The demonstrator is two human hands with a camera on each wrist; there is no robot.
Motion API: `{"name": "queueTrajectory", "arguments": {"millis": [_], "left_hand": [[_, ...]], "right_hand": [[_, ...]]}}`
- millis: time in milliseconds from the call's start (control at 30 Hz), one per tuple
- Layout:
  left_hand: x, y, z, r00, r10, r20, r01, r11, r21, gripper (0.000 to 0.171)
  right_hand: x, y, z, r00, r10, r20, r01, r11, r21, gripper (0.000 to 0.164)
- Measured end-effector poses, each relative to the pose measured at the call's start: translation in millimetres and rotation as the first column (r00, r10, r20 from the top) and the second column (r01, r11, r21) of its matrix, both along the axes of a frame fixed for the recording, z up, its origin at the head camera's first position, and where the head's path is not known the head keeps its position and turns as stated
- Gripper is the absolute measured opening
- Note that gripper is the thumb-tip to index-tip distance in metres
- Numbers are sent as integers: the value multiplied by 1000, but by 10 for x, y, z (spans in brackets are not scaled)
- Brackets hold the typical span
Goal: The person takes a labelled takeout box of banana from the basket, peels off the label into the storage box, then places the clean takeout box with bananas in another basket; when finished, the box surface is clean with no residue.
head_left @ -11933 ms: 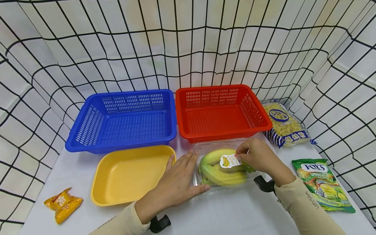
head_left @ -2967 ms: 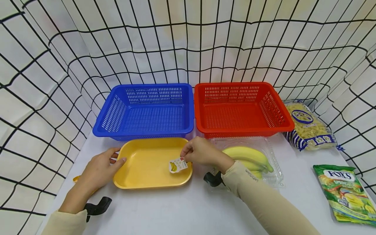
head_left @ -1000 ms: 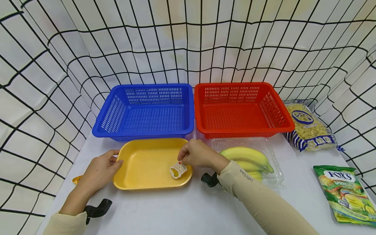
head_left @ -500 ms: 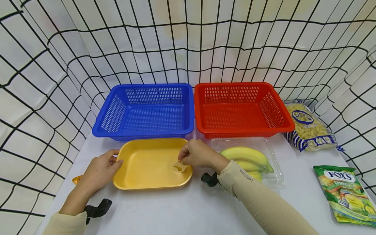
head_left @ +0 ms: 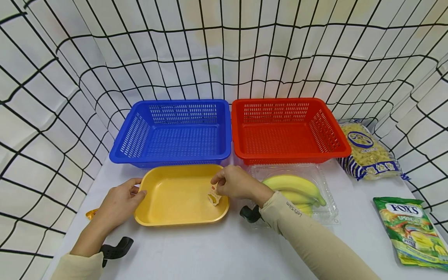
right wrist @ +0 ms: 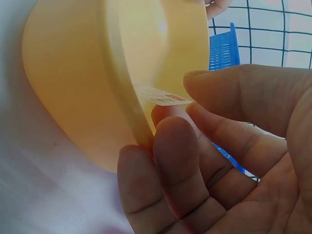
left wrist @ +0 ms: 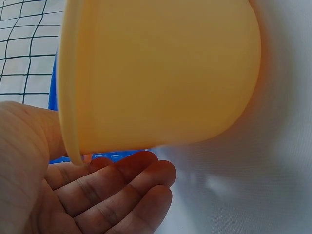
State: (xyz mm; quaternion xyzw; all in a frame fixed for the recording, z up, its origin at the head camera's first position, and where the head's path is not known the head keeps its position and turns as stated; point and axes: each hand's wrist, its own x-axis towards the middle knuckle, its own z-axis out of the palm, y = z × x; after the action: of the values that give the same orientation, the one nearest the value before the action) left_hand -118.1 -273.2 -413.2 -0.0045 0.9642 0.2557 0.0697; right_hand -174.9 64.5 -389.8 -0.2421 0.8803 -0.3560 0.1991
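At the left end of a yellow plastic basin [head_left: 175, 210], my left hand [head_left: 120, 204] holds the rim, thumb over the inner side. The left wrist view shows its fingers [left wrist: 117, 190] bent below the outer wall. My right hand [head_left: 239, 184] is over the basin's right end. Between its thumb and index finger it pinches the edge of a small white sticker [head_left: 214, 195] with a banana picture. In the right wrist view the sticker [right wrist: 163, 96] is seen nearly edge-on, inside the rim; its lower part is hidden. Bananas [head_left: 292, 186] sit in a clear plastic box [head_left: 329, 198] under the right forearm.
Behind the basin stand a blue basket [head_left: 175, 138] and a red basket [head_left: 280, 136]. At right lie a pasta bag [head_left: 371, 151] and a green FOX'S candy bag [head_left: 411, 229]. A small orange packet [head_left: 91, 213] is mostly hidden by the left hand. Black netting surrounds the table.
The sticker was on the banana box first; my right hand has carried it left over the basin. It has turned in the fingers. My left hand moved from the box to the basin's left rim.
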Motion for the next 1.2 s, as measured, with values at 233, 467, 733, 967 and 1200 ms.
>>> {"name": "queueTrajectory", "arguments": {"millis": [233,467,733,967,1200], "left_hand": [[-4,-2,-3,1000,3,5,-3,1000,-2,49],[-3,-1,-8,1000,4,2,-4,1000,3,48],[-7,1,-15,1000,5,-1,-5,1000,2,48],[-14,1,-22,1000,4,2,-4,1000,-2,49],[-16,0,-22,1000,3,1,-3,1000,0,48]], "right_hand": [[3,5,5,1000,-9,-6,9,1000,-11,20],[3,3,15,999,-16,-28,15,1000,-15,22],[0,-3,9,999,-35,-30,35,999,-9,21],[-2,9,2,1000,-14,-26,13,1000,-18,20],[1,11,11,1000,5,13,-4,1000,-12,15]]}}
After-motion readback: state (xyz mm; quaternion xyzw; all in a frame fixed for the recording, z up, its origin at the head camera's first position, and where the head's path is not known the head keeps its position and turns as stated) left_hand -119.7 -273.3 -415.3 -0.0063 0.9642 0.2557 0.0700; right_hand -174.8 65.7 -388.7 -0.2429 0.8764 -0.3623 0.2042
